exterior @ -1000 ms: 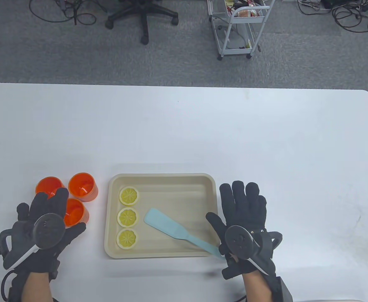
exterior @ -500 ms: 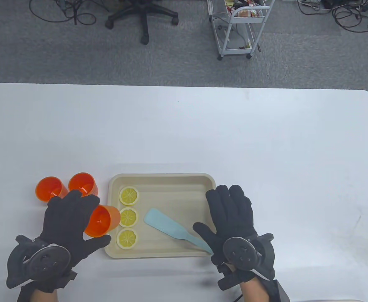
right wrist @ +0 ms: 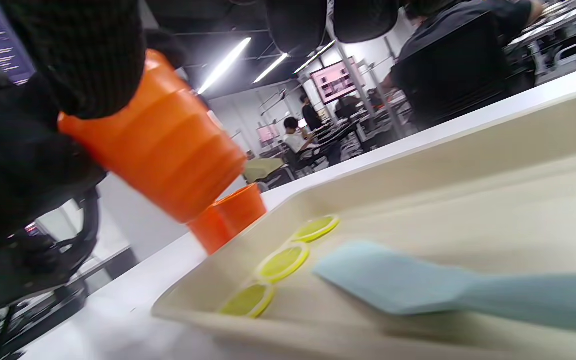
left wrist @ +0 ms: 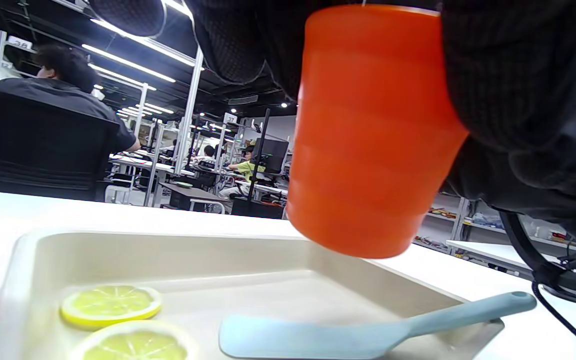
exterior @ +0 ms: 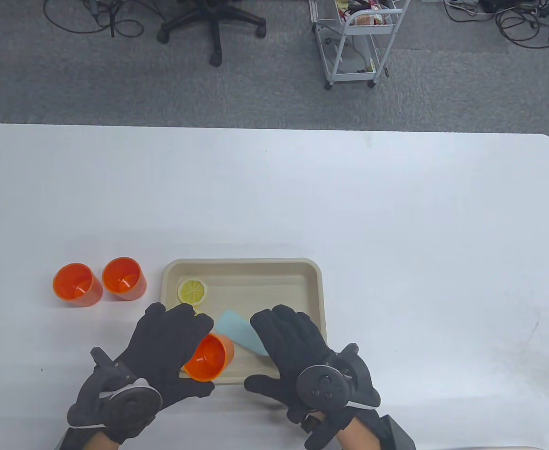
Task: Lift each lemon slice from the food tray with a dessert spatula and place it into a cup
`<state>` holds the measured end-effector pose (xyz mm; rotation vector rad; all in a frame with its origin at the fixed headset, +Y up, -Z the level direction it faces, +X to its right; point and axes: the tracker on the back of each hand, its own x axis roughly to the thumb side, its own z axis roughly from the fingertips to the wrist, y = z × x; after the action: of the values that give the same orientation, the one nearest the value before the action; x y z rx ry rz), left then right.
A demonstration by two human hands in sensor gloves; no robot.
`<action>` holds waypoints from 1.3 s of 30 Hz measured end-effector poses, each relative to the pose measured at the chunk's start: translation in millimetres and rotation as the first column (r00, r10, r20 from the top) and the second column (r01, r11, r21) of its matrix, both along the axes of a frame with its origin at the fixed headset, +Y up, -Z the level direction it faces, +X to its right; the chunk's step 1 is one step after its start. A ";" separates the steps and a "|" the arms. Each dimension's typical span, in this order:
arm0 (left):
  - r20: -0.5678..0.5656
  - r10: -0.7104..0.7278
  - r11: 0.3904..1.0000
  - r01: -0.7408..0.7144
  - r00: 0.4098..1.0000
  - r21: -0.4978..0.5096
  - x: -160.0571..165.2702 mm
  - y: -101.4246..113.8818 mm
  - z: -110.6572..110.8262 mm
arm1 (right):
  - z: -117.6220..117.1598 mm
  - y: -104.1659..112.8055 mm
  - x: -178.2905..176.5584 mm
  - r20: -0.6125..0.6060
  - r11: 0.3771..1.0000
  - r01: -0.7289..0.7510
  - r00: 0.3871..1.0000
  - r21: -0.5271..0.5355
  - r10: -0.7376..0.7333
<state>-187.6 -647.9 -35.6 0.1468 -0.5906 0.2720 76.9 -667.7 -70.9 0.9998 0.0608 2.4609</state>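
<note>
My left hand (exterior: 167, 346) grips an orange cup (exterior: 209, 359) and holds it tilted above the front left of the beige food tray (exterior: 242, 262). From below, the cup (left wrist: 373, 135) hangs clear of the tray floor. Three lemon slices (right wrist: 315, 228) (right wrist: 283, 262) (right wrist: 248, 300) lie in a row along the tray's left side; in the table view only the far slice (exterior: 192, 290) shows fully. The light blue spatula (exterior: 239, 333) lies flat in the tray. My right hand (exterior: 289, 348) hovers open over its handle (right wrist: 528, 300), not touching it.
Two more orange cups (exterior: 76, 284) (exterior: 123, 278) stand upright on the white table, left of the tray. People sit at desks in the background of both wrist views. A chair and a cart stand on the floor beyond the table's far edge.
My left hand took the nearest cup from the group and carried it right, over the tray's front left. My right hand slid left from beside the tray to above the spatula handle.
</note>
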 end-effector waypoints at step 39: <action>-0.097 0.018 0.986 -0.002 0.995 0.167 7.5 -8.5 1.9 | 12.2 16.7 -1.6 0.194 0.954 -0.015 0.980 0.298 -0.046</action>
<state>-180.2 -656.4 -33.6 0.3227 -0.5149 0.2237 75.3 -651.0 -58.7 0.8595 -0.3954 2.5915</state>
